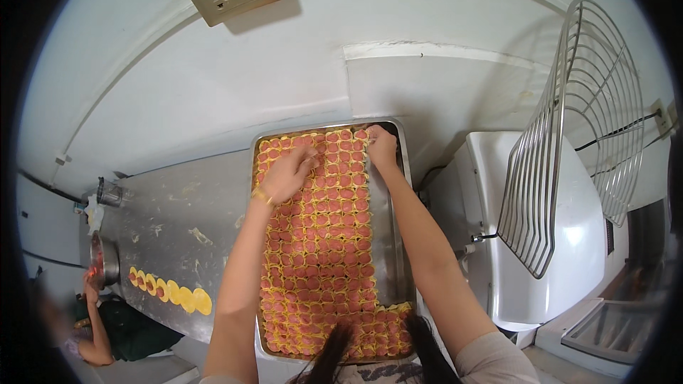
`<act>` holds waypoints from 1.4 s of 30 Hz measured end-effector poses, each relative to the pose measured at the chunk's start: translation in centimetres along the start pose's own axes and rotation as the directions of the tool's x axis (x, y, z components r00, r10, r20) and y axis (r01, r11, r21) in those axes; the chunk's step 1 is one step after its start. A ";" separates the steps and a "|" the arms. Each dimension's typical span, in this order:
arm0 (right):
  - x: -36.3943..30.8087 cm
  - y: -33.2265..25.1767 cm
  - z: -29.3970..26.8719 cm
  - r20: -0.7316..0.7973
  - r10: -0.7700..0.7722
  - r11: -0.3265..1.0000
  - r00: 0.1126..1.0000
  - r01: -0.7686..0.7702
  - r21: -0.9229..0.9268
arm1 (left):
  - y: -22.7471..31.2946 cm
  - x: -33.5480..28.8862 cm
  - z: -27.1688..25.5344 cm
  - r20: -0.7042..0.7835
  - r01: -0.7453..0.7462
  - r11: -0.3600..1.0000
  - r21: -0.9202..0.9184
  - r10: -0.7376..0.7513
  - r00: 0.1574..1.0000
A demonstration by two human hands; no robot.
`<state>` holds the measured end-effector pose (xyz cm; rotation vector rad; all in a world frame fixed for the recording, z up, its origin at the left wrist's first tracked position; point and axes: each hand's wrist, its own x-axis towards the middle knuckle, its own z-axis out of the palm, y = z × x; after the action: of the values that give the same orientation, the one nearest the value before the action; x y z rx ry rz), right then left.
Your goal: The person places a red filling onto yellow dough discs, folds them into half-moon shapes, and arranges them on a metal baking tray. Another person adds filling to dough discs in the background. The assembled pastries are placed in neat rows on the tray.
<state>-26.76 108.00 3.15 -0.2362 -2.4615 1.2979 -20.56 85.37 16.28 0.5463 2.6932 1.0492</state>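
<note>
A deep metal tray (390, 256) stands in front of me, packed with rows of small open-topped dumplings (320, 231) in yellow wrappers with pink filling. Bare metal shows in a strip along the tray's right side. My left hand (286, 173), with a gold-coloured band at the wrist, is over the far left part of the rows; its fingers are loosely bent and apart, with nothing visible in them. At the far end of the rightmost long row, my right hand (382, 146) has its fingers pinched at a dumpling, partly hidden by the hand.
Left of the tray, a metal worktop (192, 203) carries a line of round yellow wrappers (186, 300), some with filling. A co-worker's hand (91, 288) is at a metal bowl (108, 264). At right stand a white machine (548, 242) and a wire guard (555, 135).
</note>
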 end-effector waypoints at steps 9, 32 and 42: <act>1.2 0.7 1.8 -0.098 -0.013 0.985 0.995 0.029 0.167 | -5.8 -19.5 -3.3 -0.187 0.411 0.870 -0.271 -0.467 0.864; -4.6 -3.0 0.5 0.161 0.138 0.710 0.977 -0.211 0.672 | -7.1 -42.3 1.6 -0.159 0.611 0.760 -0.220 -0.646 0.746; -8.4 -1.4 -2.0 0.399 0.165 0.500 0.902 -0.425 0.755 | -7.2 -45.3 2.6 -0.099 0.654 0.675 -0.341 -0.718 0.689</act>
<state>-18.19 106.19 3.44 -0.2407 -1.6995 2.6591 19.65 63.64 11.75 -0.6623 2.4696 1.2471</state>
